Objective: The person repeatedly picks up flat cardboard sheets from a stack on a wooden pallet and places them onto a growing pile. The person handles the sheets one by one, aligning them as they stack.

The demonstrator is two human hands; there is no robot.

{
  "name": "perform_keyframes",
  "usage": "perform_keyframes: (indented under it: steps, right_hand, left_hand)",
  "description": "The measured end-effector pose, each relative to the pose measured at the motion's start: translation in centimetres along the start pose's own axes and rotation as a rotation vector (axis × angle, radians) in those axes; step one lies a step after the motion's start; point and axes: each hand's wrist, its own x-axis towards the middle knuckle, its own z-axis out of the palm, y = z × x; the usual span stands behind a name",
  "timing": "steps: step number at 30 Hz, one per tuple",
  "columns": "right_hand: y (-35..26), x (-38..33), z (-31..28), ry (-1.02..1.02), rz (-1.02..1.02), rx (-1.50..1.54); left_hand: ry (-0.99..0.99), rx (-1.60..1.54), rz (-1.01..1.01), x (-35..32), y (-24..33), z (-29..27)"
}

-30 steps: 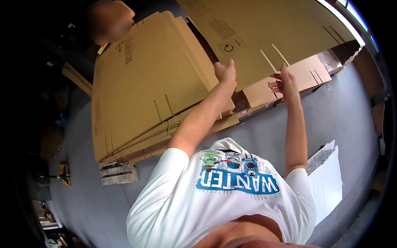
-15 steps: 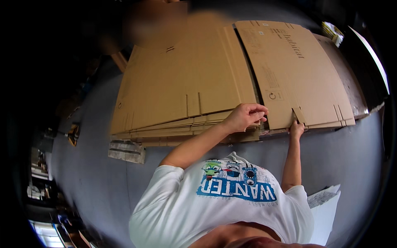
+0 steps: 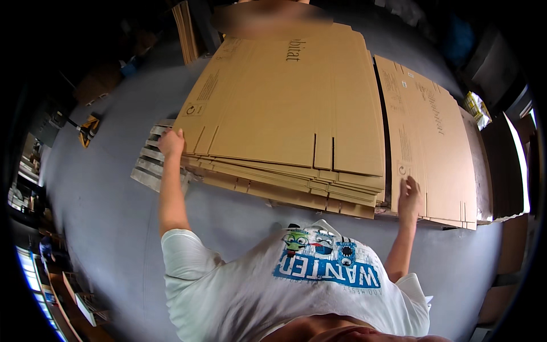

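Note:
Before me lies a large stack of flat cardboard boxes (image 3: pixel 273 102), its top sheet printed and slotted along the near edge. My left hand (image 3: pixel 171 143) is closed at the near left corner of that top sheet, the thumb over its edge. A second, smaller stack of flat cardboard boxes (image 3: pixel 436 148) sits to the right, across a narrow dark gap. My right hand (image 3: pixel 409 197) is over the near left part of this right stack, fingers loosely bent and apart, with nothing visible in them. Whether its fingertips touch the cardboard I cannot tell.
A pallet (image 3: pixel 151 162) sticks out under the left stack. A yellow pallet jack (image 3: pixel 88 130) stands on the grey floor (image 3: pixel 108 211) at left. Upright boards (image 3: pixel 187 33) are at the far left. Another person, mostly blurred, is at the far edge. A yellow-white bundle (image 3: pixel 477 109) lies at right.
My left hand has gone from the gap between the stacks to the left stack's left corner. A printed face now tops that stack. My right hand has released the small flap. The view has shifted.

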Motion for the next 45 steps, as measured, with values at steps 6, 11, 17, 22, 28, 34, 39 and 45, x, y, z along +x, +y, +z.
perform_keyframes:
  steps: [6, 11, 17, 22, 28, 34, 39, 45]
  right_hand:
    - [-7.4, 0.3, 5.6, -0.075, -0.160, -0.261]
    - [-8.1, 0.5, 6.6, -0.006, -0.199, -0.459]
    - [-5.4, 4.3, 5.8, -0.028, -0.060, -0.287]
    - [-5.9, 5.1, 7.1, -0.321, 0.359, 0.441]
    - [-6.1, 4.1, 8.1, -0.199, 0.285, 0.380]
    - [-6.2, 3.9, 8.0, -0.205, 0.264, 0.345]
    - [-6.6, 3.6, 7.8, -0.210, 0.260, 0.342]
    - [-6.0, 3.9, 8.0, -0.213, 0.233, 0.386]
  left_hand:
    - [0.020, -0.069, -0.086, 0.9, -0.3, 3.1]
    - [0.162, -0.059, -0.088, 0.0, 0.1, 3.5]
    - [0.254, -0.122, -0.059, -0.2, 0.1, 4.2]
    - [0.236, -0.147, -0.073, 0.3, -0.7, 4.7]
    - [0.198, -0.126, -0.071, 0.4, -0.7, 4.2]
    - [0.213, -0.159, -0.059, 0.3, -0.7, 4.4]
    - [0.203, -0.115, -0.053, -0.1, -0.3, 4.0]
    - [0.252, -0.100, -0.064, 0.1, -0.3, 4.1]
